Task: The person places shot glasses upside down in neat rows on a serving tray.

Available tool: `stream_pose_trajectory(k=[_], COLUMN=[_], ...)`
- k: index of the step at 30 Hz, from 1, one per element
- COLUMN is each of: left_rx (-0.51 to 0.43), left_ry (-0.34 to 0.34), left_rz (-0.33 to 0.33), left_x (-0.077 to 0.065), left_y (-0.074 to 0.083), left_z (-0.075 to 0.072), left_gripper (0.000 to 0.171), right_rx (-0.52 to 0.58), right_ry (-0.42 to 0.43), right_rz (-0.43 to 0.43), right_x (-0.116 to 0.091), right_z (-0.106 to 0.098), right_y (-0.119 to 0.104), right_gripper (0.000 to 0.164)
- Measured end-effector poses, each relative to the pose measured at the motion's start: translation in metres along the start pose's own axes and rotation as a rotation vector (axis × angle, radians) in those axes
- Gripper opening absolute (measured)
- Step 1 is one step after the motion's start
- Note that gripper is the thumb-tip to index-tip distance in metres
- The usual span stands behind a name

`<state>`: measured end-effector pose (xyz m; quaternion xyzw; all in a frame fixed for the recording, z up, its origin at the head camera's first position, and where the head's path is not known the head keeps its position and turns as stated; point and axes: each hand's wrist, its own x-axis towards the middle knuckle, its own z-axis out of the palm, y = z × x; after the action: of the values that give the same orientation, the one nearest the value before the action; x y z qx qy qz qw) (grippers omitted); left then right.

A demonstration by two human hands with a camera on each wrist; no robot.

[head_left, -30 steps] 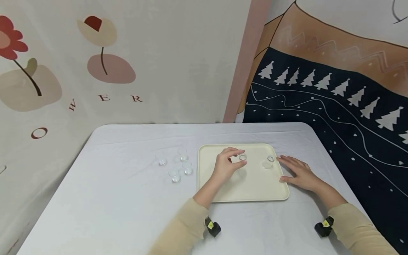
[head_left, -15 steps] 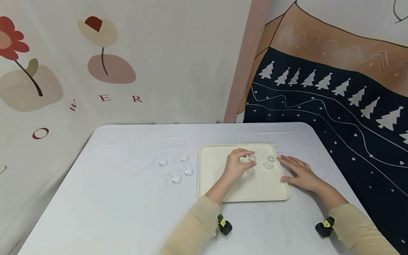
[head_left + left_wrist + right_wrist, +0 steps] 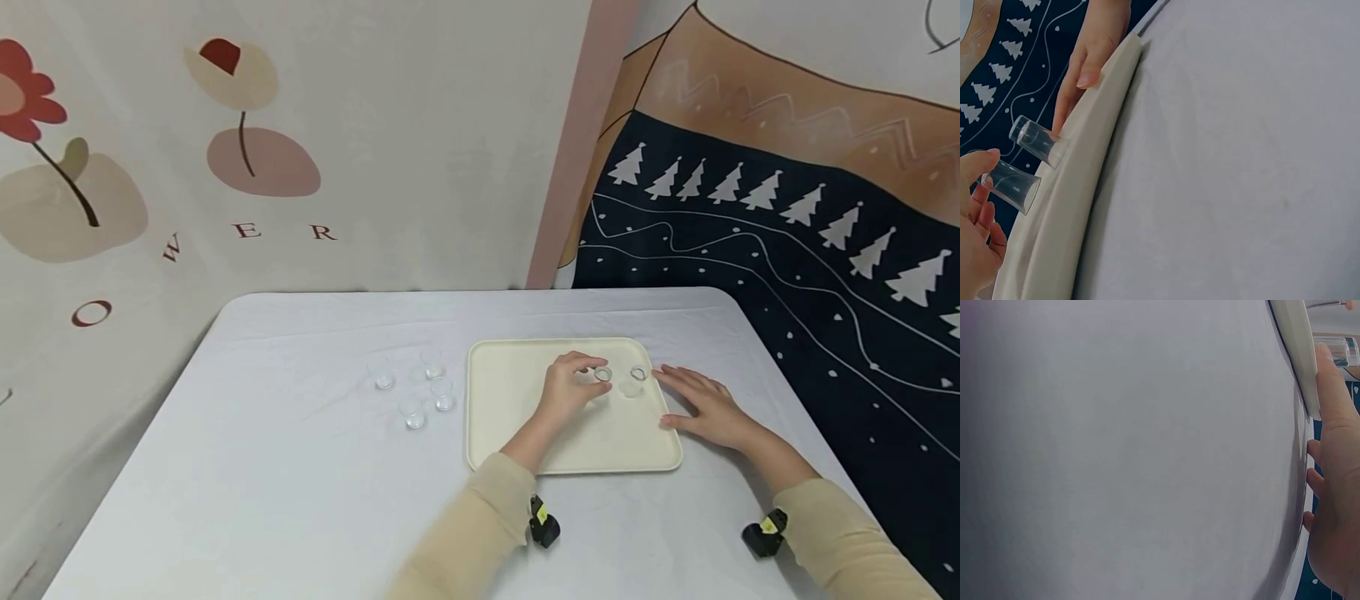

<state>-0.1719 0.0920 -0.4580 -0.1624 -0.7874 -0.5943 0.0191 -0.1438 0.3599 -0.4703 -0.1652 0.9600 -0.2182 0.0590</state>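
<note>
My left hand (image 3: pixel 564 388) pinches a small clear shot glass (image 3: pixel 1013 184) between thumb and fingers, over the right half of the cream tray (image 3: pixel 517 442). Its wider rim points down at the tray. Just to the right, a second shot glass (image 3: pixel 1038 140) stands upside down on the tray, its thick base upward. My right hand (image 3: pixel 708 410) lies at the tray's right edge, fingers extended, thumb and fingertips at the rim. In the right wrist view the right hand's fingers (image 3: pixel 1335 394) show beside the tray wall, overlapping a glass.
Several clear shot glasses (image 3: pixel 414 415) stand upright on the white cloth-covered table (image 3: pixel 300 483), left of the tray. Behind the table hangs a patterned fabric backdrop (image 3: pixel 420 167). A dark panel with tree prints (image 3: pixel 750 242) is on the right.
My left hand has carried the pinched glass rightward across the tray, nearer to the upside-down glass. The right hand stays at the tray's edge.
</note>
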Motion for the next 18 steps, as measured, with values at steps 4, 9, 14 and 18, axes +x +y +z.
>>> stream_pose_trajectory(k=[4,9,14,18], left_rx=[0.012,0.025,0.029,0.038], left_ry=[0.003,0.001,-0.001,0.001], left_rz=[0.017,0.032,0.03,0.023], left_x=[0.0014,0.0022,0.0034,0.0032], left_y=[-0.0054,-0.0092,-0.0096,-0.0101], left_z=[0.0036,0.0065,0.007,0.0055], left_gripper=[0.03,0.031,0.033,0.036], right_rx=[0.001,-0.003,-0.01,-0.011], right_ry=[0.001,-0.005,-0.003,-0.003], right_rz=[-0.003,-0.001,0.002,0.003], right_x=[0.0002,0.0007,0.0014,0.0009], right_z=[0.0001,-0.0001,-0.0002,-0.0001], right_y=[0.0001,0.0002,0.0006,0.0], right_gripper=[0.079,0.079,0.08,0.08])
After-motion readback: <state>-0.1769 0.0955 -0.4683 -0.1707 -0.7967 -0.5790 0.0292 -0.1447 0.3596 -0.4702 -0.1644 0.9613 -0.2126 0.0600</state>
